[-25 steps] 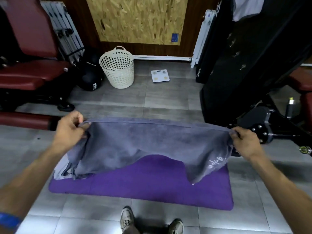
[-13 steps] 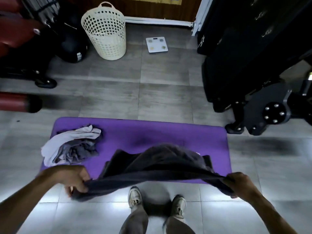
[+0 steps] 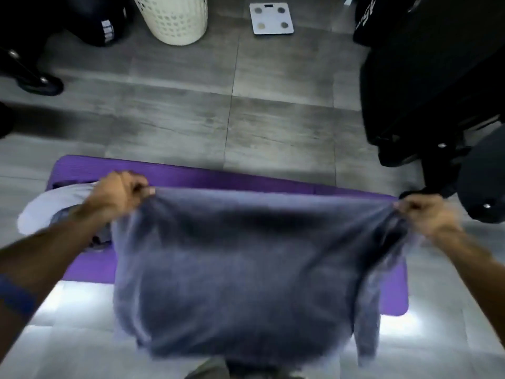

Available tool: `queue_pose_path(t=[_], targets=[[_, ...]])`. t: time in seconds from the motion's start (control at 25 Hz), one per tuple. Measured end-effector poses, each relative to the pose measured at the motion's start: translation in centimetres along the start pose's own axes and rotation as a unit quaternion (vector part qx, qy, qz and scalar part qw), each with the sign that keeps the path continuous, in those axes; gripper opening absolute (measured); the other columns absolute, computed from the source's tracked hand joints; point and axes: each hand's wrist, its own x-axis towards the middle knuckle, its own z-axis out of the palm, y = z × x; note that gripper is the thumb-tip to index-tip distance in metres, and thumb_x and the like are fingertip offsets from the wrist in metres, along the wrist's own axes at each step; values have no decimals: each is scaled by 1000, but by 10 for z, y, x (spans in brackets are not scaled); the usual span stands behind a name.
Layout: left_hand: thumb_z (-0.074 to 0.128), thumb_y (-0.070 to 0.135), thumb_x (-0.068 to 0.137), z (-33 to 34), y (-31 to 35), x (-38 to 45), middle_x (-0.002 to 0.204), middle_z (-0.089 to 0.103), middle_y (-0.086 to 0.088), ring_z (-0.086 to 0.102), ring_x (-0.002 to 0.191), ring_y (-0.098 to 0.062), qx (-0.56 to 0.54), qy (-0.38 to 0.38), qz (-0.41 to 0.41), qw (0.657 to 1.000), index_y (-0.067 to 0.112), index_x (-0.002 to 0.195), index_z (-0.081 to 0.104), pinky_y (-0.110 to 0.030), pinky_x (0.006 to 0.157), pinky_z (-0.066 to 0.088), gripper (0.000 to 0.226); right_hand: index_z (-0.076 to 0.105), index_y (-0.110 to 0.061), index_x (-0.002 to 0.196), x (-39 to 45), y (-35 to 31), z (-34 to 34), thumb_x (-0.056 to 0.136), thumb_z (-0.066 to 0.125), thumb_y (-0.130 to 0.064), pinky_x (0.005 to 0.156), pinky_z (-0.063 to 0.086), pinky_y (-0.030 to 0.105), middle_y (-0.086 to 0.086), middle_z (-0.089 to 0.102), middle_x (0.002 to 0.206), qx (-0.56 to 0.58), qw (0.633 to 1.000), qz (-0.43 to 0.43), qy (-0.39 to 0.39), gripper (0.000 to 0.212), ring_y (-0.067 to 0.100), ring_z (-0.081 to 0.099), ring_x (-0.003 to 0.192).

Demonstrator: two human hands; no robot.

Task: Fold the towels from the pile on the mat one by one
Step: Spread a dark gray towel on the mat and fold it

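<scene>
Grey terry towel (image 3: 246,269) hangs spread above the purple foam mat (image 3: 218,179); left hand (image 3: 117,195) and right hand (image 3: 426,217) each pinch one top corner, top edge taut.

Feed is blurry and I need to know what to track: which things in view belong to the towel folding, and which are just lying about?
Part of the job:
grey towel, stretched between the left hand and right hand
towel pile on the purple mat

Just lying about:
white laundry basket
bathroom scale
black gym equipment
</scene>
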Motion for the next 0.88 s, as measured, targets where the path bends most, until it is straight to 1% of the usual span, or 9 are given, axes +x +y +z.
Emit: queue_pose_path(t=[0.08, 0.16, 0.28, 0.32, 0.44, 0.56, 0.72, 0.8, 0.88], targets=[[74, 15, 83, -4, -11, 53, 70, 65, -12, 65, 70, -29, -55, 99, -22, 993, 16, 71, 63, -35, 63, 47, 16, 70, -8, 87, 71, -3, 13, 90, 60, -48, 65, 55, 46, 22, 68, 78, -46, 986, -58, 152, 41, 35, 66, 73], [71, 15, 84, -1, -11, 94, 76, 66, -19, 64, 73, -30, -43, 215, -35, 975, 10, 80, 69, -33, 63, 42, 7, 63, -12, 92, 135, 14, 20, 95, 48, -52, 65, 51, 49, 22, 64, 81, -71, 961, -112, 243, 42, 41, 62, 75], [70, 6, 83, 39, -7, 132, 77, 66, -24, 64, 72, -38, -18, 289, 16, 957, 1, 83, 68, -35, 64, 41, 5, 54, -28, 94, 201, 70, 70, 96, 42, -60, 70, 49, 56, 14, 59, 85, -89, 951, -120, 271, 34, 39, 56, 79], [71, 4, 83, 66, -7, 143, 76, 66, -24, 65, 72, -39, -13, 294, 18, 956, 1, 83, 69, -35, 64, 41, 3, 57, -28, 94, 210, 77, 95, 96, 48, -54, 72, 49, 57, 13, 59, 86, -84, 954, -99, 271, 28, 40, 56, 80], [67, 15, 84, 167, -28, 176, 75, 69, -21, 66, 68, -39, -13, 326, 32, 945, 3, 81, 71, -34, 60, 42, 12, 68, -7, 87, 210, 89, 185, 91, 61, -23, 79, 47, 50, 22, 64, 85, -123, 938, -140, 293, 18, 43, 59, 81], [58, 23, 83, 281, -50, 199, 73, 71, -14, 68, 63, -32, -64, 272, 96, 955, 8, 79, 73, -38, 58, 51, 21, 70, -8, 84, 226, 152, 293, 87, 48, -34, 77, 49, 46, 16, 67, 85, -129, 938, -195, 256, 35, 39, 60, 80], [43, 28, 83, 431, -63, 183, 80, 71, -2, 69, 70, -24, -1, 153, 145, 977, 17, 77, 73, -27, 58, 52, 32, 72, -17, 74, 218, 247, 417, 80, 37, -40, 68, 54, 47, 10, 68, 84, -150, 978, -100, 104, 42, 37, 62, 78], [40, 30, 80, 493, -66, 160, 77, 71, -2, 70, 65, -23, 27, 119, 131, 984, 18, 69, 73, -28, 51, 54, 36, 68, -17, 66, 180, 276, 459, 77, 37, -37, 66, 54, 44, 10, 67, 79, -171, 981, -79, 50, 38, 37, 62, 76], [42, 32, 85, 528, -57, 134, 84, 72, -3, 72, 74, -26, 37, 79, 76, 993, 19, 76, 73, -31, 58, 56, 35, 69, -16, 67, 150, 305, 489, 76, 37, -36, 71, 53, 46, 12, 68, 79, -188, 979, -81, 13, 38, 37, 64, 77]])
